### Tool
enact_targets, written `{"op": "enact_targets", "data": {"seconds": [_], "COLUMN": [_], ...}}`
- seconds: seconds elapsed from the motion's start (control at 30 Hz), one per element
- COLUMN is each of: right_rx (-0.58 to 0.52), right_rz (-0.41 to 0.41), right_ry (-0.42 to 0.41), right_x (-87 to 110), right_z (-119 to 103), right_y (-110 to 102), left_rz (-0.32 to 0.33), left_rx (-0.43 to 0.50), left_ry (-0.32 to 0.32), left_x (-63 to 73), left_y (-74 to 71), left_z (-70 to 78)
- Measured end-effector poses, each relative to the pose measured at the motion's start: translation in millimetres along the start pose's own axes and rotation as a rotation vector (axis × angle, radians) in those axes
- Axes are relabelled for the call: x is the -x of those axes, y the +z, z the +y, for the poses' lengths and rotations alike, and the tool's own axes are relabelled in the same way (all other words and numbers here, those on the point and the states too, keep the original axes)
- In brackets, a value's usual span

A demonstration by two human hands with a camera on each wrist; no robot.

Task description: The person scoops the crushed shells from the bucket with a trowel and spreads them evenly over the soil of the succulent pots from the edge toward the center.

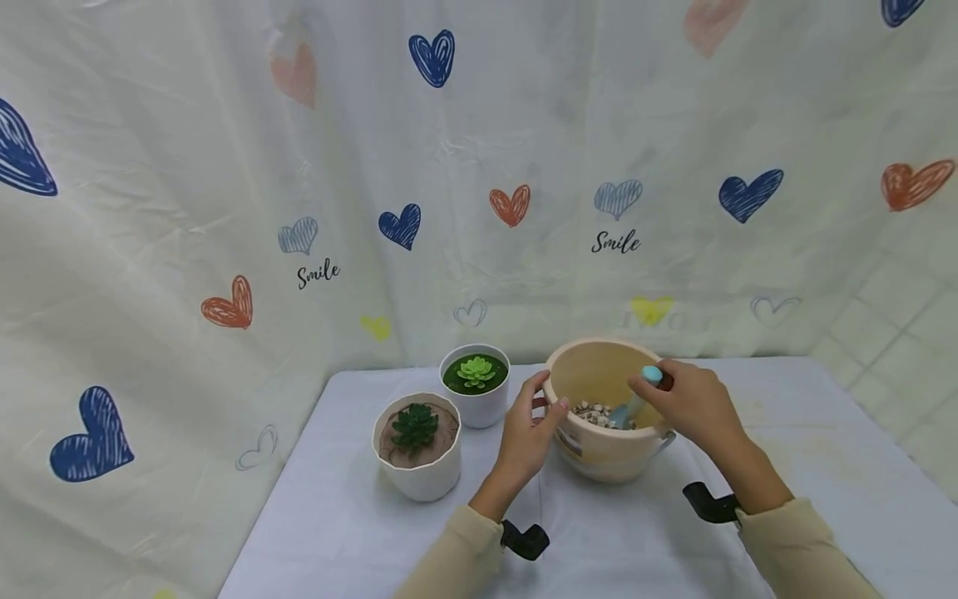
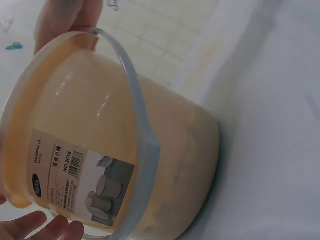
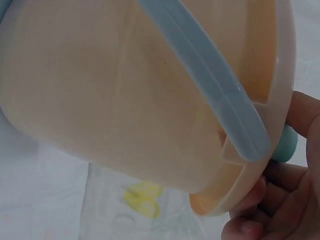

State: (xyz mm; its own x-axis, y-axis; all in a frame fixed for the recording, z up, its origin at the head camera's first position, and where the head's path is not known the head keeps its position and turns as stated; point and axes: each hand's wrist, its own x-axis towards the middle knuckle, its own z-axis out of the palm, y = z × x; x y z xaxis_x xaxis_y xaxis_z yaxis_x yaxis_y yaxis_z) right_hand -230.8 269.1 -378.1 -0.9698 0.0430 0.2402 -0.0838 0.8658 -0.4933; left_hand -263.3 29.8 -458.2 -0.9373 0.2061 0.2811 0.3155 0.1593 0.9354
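Observation:
A cream plastic bucket [image 1: 606, 449] with a blue-grey handle [image 2: 145, 145] stands on the table. Pale pebbles [image 1: 591, 413] lie inside it. My left hand [image 1: 527, 433] holds its left rim, thumb at the edge and several fingertips beside the outer wall in the left wrist view. At the right rim, my right hand [image 1: 696, 403] grips a small light-blue shovel [image 1: 634, 408], its blade down among the pebbles. Only the round end of the shovel's grip shows in the right wrist view, behind the rim; the fingers partly hide the rest.
Left of the bucket stand two potted succulents, a dark green one in a white pot [image 1: 427, 481] and a light green one in another white pot [image 1: 486, 409] farther back. A white cloth covers the table [image 1: 322, 516]. Behind it hangs a heart-printed curtain [image 1: 337, 166].

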Motion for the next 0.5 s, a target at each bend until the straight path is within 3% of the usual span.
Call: {"op": "enact_targets", "data": {"seconds": [0.33, 0.5], "right_rx": [0.088, 0.1], "right_rz": [-0.035, -0.077], "right_ry": [0.017, 0.02], "right_x": [-9.6, -14.2], "right_z": [-5, -4], "right_y": [6, 2], "left_rz": [-0.035, -0.055], "left_rx": [-0.004, 0.004], "left_ry": [-0.046, -0.028], "left_x": [-5.5, -6.1], "left_y": [5.9, 7.7], "left_z": [-12.2, -16.6]}}
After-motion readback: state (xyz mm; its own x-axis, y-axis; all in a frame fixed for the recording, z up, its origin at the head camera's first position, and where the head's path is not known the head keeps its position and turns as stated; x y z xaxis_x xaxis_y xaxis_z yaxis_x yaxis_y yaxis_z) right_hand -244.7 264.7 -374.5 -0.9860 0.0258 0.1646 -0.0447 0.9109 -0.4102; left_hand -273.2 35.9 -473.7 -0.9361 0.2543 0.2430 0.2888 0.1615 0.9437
